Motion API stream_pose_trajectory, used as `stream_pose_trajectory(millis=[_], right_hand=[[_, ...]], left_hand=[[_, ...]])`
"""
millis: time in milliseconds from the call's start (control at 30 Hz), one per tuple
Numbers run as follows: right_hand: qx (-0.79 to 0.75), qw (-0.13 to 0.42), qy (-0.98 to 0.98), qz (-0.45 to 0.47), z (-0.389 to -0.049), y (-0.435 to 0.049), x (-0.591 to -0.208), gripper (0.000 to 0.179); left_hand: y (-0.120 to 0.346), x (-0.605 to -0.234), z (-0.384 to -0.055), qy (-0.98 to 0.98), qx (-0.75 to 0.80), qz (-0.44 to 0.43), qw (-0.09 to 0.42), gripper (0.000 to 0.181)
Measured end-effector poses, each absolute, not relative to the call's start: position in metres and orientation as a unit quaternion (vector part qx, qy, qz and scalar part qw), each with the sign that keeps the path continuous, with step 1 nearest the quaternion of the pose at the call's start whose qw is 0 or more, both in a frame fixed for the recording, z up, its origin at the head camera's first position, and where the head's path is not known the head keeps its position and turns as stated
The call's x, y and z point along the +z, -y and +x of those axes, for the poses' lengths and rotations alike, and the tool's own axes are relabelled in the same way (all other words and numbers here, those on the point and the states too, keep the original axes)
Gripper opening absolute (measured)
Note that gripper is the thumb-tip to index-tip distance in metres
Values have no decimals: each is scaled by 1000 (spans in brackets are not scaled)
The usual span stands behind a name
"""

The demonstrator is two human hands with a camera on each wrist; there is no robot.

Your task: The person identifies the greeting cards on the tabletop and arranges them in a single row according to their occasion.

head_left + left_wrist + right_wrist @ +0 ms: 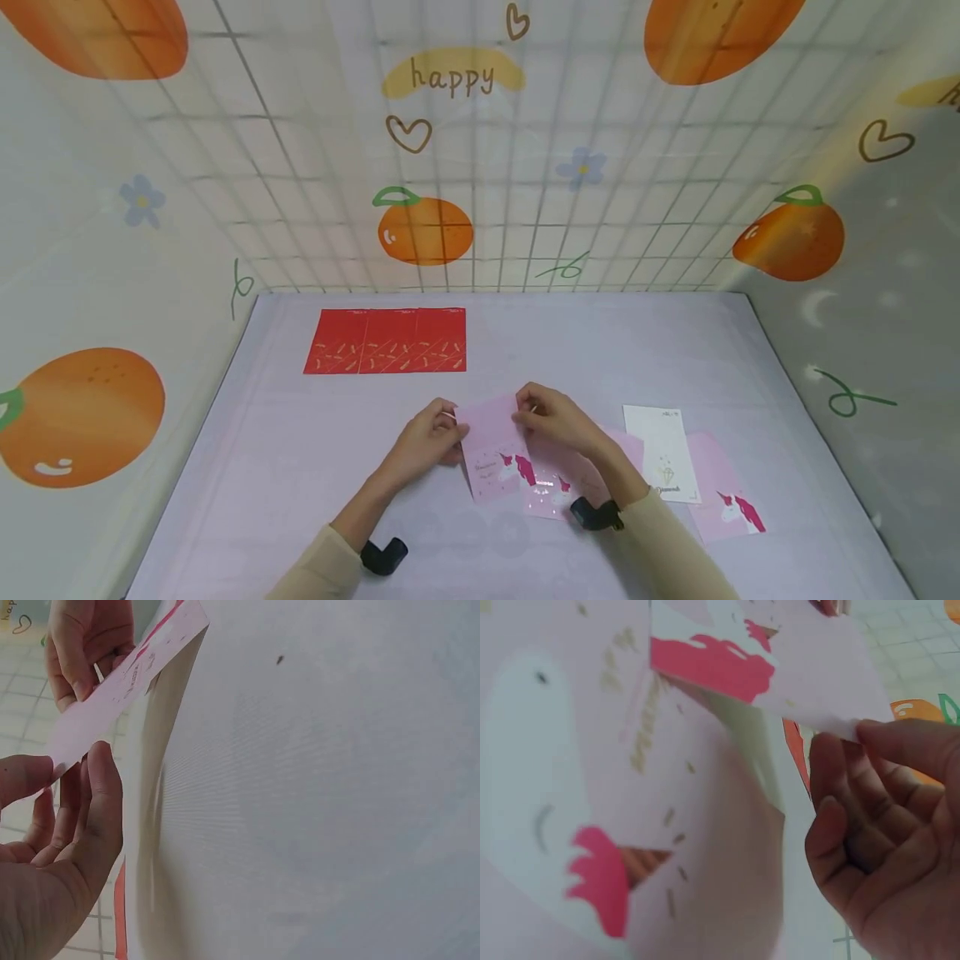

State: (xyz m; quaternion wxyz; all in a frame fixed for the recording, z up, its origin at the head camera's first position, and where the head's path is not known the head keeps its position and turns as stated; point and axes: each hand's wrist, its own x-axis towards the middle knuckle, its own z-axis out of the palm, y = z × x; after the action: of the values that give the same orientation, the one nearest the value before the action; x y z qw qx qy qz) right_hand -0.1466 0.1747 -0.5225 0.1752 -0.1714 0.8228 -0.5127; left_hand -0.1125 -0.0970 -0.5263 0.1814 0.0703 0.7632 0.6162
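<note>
The left hand (429, 437) and right hand (553, 414) pinch opposite sides of the pink unicorn card (491, 446) above the desk (300, 475); keep pressure light and even to prevent creasing.

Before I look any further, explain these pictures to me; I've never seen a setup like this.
There is no robot here, just a person working bare-handed. The wide picture comes from a camera on the head, looking forward and down. The two close ones come from cameras worn on each wrist. The left hand and right hand pinch a pink unicorn card between them. On the pale tabletop, a second pink card lies partly under the right forearm; further right are a white card and a third pink card. Red cards lie farther back.
</note>
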Motion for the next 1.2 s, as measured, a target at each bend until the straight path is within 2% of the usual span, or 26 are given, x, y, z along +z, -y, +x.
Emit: stream_pose_trajectory(millis=[433, 833, 1200], right_hand=[[-576, 178, -782, -158, -135, -175, -523, 13], [-605, 146, -770, -137, -130, -176, -515, 18], [-618, 120, -766, -134, -133, -183, -511, 13]], left_hand=[[95, -531, -109, -762, 623, 81, 154, 29], [96, -534, -106, -756, 633, 80, 147, 30], [98, -534, -100, -749, 637, 88, 161, 32]])
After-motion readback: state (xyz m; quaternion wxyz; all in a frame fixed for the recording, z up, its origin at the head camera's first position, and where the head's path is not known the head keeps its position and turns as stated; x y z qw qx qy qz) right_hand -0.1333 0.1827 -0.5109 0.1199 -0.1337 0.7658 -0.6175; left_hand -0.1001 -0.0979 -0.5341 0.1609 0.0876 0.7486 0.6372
